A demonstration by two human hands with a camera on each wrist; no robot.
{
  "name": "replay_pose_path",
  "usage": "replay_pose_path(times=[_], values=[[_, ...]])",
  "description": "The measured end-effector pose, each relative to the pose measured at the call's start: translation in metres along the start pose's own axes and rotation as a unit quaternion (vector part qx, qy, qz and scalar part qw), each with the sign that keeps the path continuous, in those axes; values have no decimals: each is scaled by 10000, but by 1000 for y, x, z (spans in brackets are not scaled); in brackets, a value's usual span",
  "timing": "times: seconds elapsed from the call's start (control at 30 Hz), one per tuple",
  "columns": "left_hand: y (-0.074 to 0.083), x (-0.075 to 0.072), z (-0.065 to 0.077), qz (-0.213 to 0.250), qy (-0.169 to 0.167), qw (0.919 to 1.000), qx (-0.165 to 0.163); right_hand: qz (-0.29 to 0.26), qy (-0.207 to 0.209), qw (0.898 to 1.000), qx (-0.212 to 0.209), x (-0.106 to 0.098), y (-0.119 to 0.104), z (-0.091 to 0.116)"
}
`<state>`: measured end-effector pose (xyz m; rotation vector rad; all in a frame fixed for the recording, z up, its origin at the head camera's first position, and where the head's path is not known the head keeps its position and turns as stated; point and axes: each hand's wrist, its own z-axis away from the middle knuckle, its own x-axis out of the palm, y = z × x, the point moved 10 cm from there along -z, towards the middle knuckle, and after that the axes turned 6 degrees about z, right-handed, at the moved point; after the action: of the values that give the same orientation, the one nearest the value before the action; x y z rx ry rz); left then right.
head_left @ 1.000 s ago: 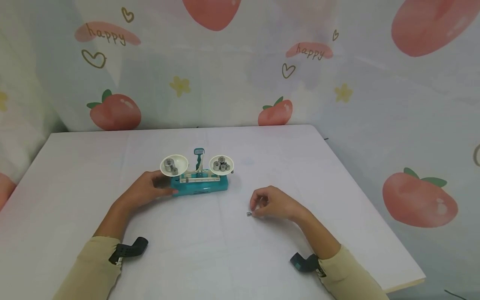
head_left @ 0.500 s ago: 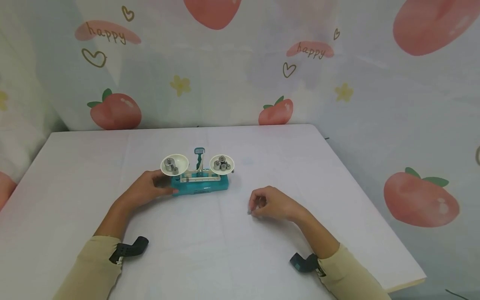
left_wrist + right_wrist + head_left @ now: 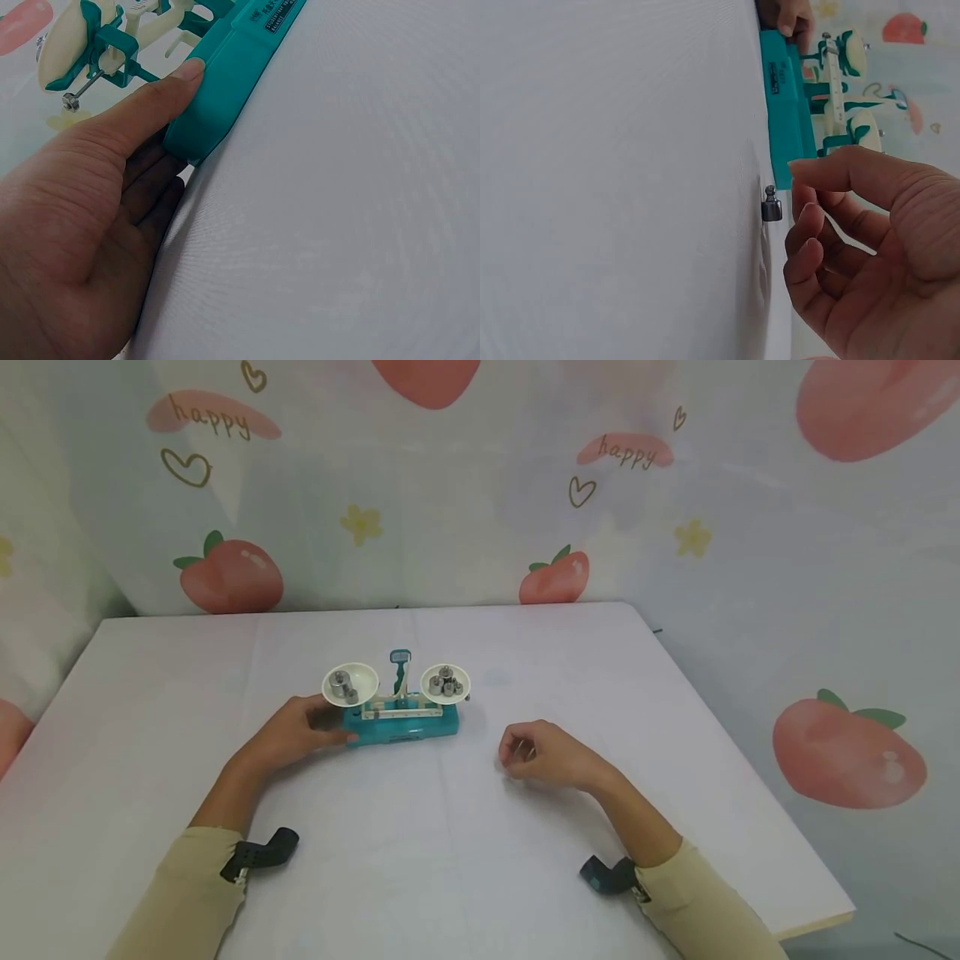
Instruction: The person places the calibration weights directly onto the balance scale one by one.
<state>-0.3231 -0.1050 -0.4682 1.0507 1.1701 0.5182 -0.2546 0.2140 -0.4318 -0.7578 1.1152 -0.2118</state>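
My left hand grips the left end of a teal balance scale, its thumb along the front of the base. The scale's left pan holds several metal weights, and more weights sit in the right pan. To the right of the scale, low over the table, my right hand has its fingers loosely curled. In the right wrist view a small knobbed metal weight lies at the table surface, just off my fingertips. The head view does not show this weight.
A white cloth covers the table, whose right edge slopes down to a front corner. Behind it hangs a printed curtain with peaches. Black wrist cameras are strapped at both sleeves.
My right hand has shifted slightly, and the small weight visible at its fingertips earlier is out of sight in the head view. The left hand keeps its hold on the scale.
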Motion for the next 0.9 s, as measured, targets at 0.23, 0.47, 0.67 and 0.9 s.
replay_pose_path(times=[0.23, 0.47, 0.67, 0.9], values=[[5, -1, 1, 14, -37, 10000, 34, 313, -102, 9992, 211, -3, 7, 4], [4, -2, 2, 26, -2, 10000, 21, 526, -238, 9983, 105, 0, 10, 3], [4, -2, 3, 60, 5, 10000, 37, 526, -235, 9982, 139, 1, 7, 4], [6, -1, 2, 149, -13, 9997, 192, 484, -55, 9988, 31, -4, 3, 6]])
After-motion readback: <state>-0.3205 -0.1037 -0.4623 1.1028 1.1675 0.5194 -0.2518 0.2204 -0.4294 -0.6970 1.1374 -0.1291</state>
